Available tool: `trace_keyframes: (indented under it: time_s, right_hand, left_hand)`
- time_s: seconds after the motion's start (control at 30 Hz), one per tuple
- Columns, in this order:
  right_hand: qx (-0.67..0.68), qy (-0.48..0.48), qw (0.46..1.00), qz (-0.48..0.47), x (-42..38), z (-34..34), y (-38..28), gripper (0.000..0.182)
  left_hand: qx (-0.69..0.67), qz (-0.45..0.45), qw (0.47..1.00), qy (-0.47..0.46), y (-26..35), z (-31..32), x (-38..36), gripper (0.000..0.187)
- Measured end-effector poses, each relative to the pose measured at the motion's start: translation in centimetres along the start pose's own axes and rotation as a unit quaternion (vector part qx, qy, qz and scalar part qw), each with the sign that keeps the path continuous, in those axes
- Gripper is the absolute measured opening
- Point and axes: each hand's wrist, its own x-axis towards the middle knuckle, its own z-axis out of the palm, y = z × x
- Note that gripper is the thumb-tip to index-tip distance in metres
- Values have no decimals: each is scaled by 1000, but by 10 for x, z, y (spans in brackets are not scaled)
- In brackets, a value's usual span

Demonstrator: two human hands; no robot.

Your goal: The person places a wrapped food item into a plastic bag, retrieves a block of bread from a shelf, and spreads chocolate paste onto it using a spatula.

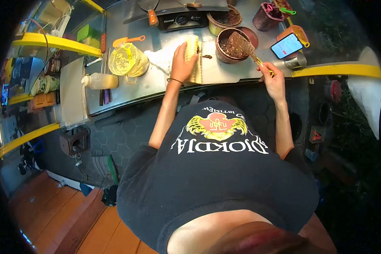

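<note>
My left hand [185, 63] lies over a long, pale yellow piece of bread [193, 41], its fingers curved round the bread's side. A dark filling shows along the opening of the bread, and a dark brown smear [207, 56] lies just right of it on the board. My right hand [272, 76] is closed round the yellow handle of a spatula [240, 45]. The wide blade is coated in brown spread and overlaps the tub of brown spread [219, 50]. White paper or cloth [158, 58] sits left of my left hand.
A jug of yellow spread [141, 67], a bottle [101, 81] and an orange spatula [129, 40] stand or lie at left. Behind is a stove [184, 21]. At right are a phone [286, 45], a metal can [296, 62] and a dark-stained tub [267, 17].
</note>
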Motion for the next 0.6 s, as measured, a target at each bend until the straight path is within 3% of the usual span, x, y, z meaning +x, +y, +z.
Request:
trace_keyframes:
  time_s: [0.03,0.1,0.13,0.3,0.37,0.4,0.47,0.6]
  right_hand:
    - [-3,5,1000,-3,1,-4,-3,27]
    - [-77,-8,997,30,1,-10,-10,29]
    - [-129,-9,992,6,2,-13,-11,24]
    - [-184,32,977,-103,-1,-23,-17,15]
    - [-321,3,932,-167,-2,-28,-17,19]
    - [-322,4,933,-163,-3,-30,-20,19]
    - [-397,-65,900,-169,-5,-37,-29,23]
    - [-426,-97,877,-200,-9,-44,-45,24]
  left_hand:
    - [163,19,986,16,18,7,-4,72]
    - [307,75,949,-1,24,32,-9,77]
    - [338,62,939,4,24,41,-11,78]
    - [336,81,938,-32,27,34,1,89]
    - [278,140,950,-28,34,34,5,100]
    - [250,150,956,-27,37,38,9,111]
    - [225,167,959,-34,44,49,15,113]
    - [231,171,958,-21,39,64,26,118]
